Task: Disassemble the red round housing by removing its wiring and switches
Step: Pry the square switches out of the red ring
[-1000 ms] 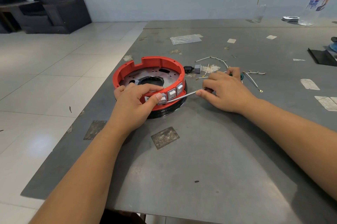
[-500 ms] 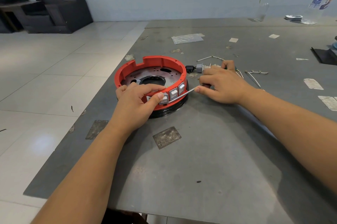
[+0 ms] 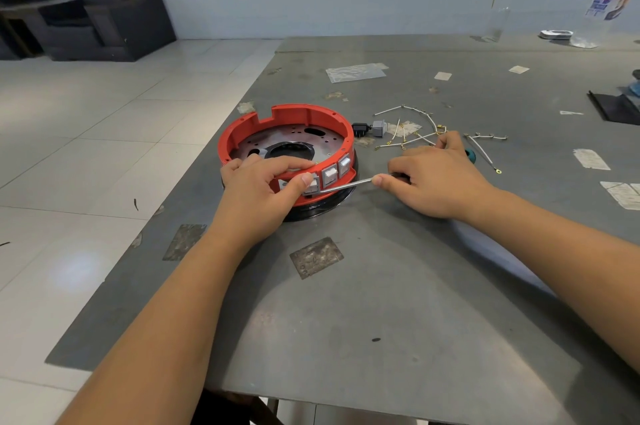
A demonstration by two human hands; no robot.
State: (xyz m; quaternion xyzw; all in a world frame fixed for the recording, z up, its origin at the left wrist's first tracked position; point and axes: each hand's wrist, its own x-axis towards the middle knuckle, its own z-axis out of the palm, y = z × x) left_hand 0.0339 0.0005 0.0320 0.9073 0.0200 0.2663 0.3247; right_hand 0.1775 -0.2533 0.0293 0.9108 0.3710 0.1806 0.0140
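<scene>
The red round housing (image 3: 298,116) sits on the grey metal table (image 3: 398,286), with a metal plate inside and a black ring under it. White rocker switches (image 3: 330,173) line its near wall. My left hand (image 3: 263,192) grips the near rim, thumb pressed on one switch. My right hand (image 3: 436,178) holds a screwdriver (image 3: 349,185) with a teal handle end; its metal tip rests at the switch beside my left thumb. Several removed white wires (image 3: 412,137) lie behind my right hand.
A black plug and a grey connector (image 3: 379,127) lie just right of the housing. Tape scraps and a plastic sheet (image 3: 355,72) dot the table. A bottle (image 3: 609,5) stands at the far right, a black object (image 3: 613,107) at the right edge. Tiled floor and dark armchairs lie to the left.
My right hand and the screwdriver have shifted slightly at the switch row. My left hand stays on the rim, and the housing has not moved.
</scene>
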